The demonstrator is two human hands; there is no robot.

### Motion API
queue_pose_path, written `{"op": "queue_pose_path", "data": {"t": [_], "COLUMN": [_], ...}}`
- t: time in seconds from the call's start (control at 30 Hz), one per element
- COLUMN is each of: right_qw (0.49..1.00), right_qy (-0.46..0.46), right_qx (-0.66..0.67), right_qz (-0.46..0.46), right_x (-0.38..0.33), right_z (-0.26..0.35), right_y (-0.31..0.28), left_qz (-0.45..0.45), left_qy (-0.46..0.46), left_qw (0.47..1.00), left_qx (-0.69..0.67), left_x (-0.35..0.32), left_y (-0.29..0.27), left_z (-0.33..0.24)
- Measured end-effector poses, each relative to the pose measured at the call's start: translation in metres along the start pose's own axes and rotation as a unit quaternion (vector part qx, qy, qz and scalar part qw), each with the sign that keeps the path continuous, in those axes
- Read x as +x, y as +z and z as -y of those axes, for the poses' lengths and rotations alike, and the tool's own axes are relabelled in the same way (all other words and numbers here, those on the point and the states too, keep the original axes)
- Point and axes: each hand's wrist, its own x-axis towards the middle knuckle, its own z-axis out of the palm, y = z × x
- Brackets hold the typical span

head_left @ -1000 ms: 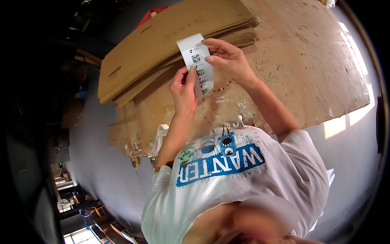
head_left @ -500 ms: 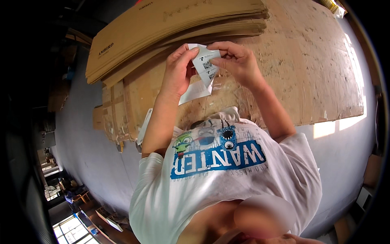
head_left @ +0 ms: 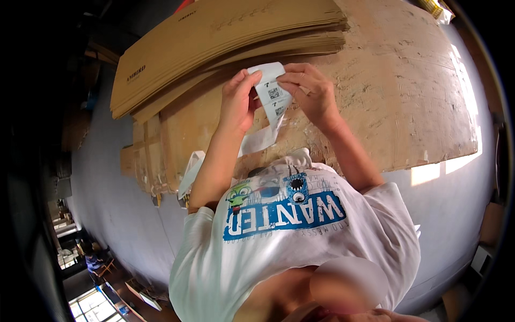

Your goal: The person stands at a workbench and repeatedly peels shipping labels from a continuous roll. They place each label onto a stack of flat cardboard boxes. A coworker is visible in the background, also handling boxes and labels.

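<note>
Above the worn brown tabletop (head_left: 386, 96), near the front edge of a stack of flat cardboard (head_left: 214, 43), a white label strip (head_left: 274, 96) is held up. Its upper left edge is pinched between thumb and fingers of the left hand (head_left: 236, 102), its right edge by the right hand (head_left: 316, 94); the lower length is trailed toward the left forearm (head_left: 212, 174). A label seems to be worked at near the top, though whether any backing is parted cannot be made out. Next, a fine fingertip grip and steadied strip would be called for.
</note>
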Motion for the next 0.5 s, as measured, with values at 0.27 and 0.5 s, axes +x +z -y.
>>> {"op": "queue_pose_path", "data": {"t": [0.27, 0.5], "right_qw": [1.0, 0.996], "right_qy": [0.014, 0.058], "right_qx": [0.009, 0.051], "right_qz": [0.019, 0.041], "right_x": [0.006, 0.003], "right_z": [-0.004, -0.029], "right_y": [-0.013, -0.005], "left_qz": [0.065, 0.051], "left_qy": [-0.083, -0.098], "left_qw": [0.993, 0.992], "left_qx": [-0.044, -0.058], "left_x": [0.013, 0.033], "left_y": [-0.002, -0.014], "left_z": [0.004, 0.021]}}
